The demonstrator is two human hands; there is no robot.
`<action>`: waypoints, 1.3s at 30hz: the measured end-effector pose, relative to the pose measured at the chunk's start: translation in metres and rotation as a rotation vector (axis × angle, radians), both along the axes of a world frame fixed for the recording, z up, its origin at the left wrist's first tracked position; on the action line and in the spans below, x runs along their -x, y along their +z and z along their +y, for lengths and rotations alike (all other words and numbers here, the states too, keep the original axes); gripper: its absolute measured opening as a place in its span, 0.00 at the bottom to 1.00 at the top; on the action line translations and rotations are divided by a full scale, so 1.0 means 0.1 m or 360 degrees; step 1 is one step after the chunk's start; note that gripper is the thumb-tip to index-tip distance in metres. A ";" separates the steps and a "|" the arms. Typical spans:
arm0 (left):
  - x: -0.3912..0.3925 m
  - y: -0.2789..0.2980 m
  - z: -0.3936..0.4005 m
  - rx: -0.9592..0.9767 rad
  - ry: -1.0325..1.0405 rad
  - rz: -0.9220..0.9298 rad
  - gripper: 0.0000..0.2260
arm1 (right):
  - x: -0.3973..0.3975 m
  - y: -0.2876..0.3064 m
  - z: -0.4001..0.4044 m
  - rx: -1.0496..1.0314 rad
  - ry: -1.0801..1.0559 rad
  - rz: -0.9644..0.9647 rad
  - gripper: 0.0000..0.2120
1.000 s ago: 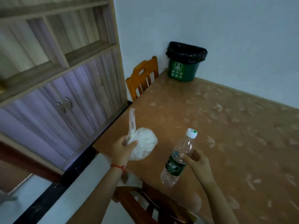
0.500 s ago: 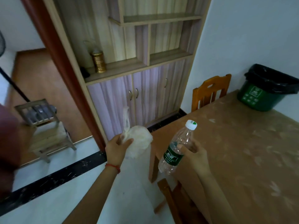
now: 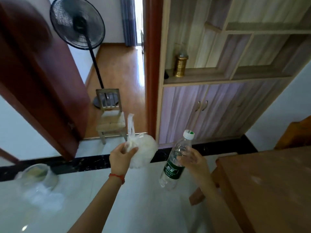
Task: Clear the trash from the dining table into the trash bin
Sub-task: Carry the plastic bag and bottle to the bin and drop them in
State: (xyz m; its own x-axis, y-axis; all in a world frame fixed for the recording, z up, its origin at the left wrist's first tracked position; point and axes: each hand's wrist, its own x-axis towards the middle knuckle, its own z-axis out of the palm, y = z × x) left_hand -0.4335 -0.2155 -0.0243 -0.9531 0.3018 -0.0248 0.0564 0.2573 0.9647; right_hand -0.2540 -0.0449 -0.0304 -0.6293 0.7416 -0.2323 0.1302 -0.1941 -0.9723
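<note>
While both arms are stretched forward over the pale glossy tiled floor (image 3: 143,207), a piece of trash is held in each hand. A knotted, crinkled white plastic bag (image 3: 144,152), rounded and full-looking, is gripped at its twisted neck by the left hand (image 3: 121,158); the fingers (image 3: 133,150) are closed around the neck, and the thin loop handles stand up above the knot. A red cord bracelet (image 3: 117,176) is worn on that wrist. A clear, ribbed plastic water bottle (image 3: 176,162) with a white cap and a dark green label is held tilted by the right hand (image 3: 193,163), whose fingers are wrapped around its upper body, cap end up and away from the person. Bag and bottle are carried side by side in the air, near each other but apart, clear of the brown wooden table (image 3: 269,190), whose smooth, faintly patterned top is seen at the lower right.

Beyond the hands, a wood-grain cabinet (image 3: 210,111) with lilac-toned doors and open shelves is seen, with a ribbed brass-coloured canister (image 3: 180,65) on one shelf. A black pedestal fan (image 3: 79,22) and a small worn wooden chair (image 3: 111,118) stand in the doorway beside a dark red door (image 3: 42,81). A blurred translucent container (image 3: 37,175) lies on the floor at the lower left; what it is cannot be told.
</note>
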 end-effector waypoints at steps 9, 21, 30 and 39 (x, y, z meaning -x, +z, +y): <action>0.59 -0.14 -0.24 0.0030 0.0113 -0.0114 0.11 | 0.69 -0.15 -0.08 0.0035 0.0140 -0.0046 0.19; 1.46 -0.27 0.78 0.0040 0.0115 -0.0199 0.15 | 1.59 -0.25 0.95 -0.0021 0.0153 -0.0114 0.21; 2.00 -0.26 1.64 0.0076 0.0022 -0.0168 0.16 | 1.99 -0.28 1.71 -0.0003 0.0085 -0.0142 0.15; 2.35 -0.29 2.56 0.0127 -0.0448 -0.0026 0.11 | 2.03 -0.44 2.14 -0.0148 -0.0290 -0.0213 0.11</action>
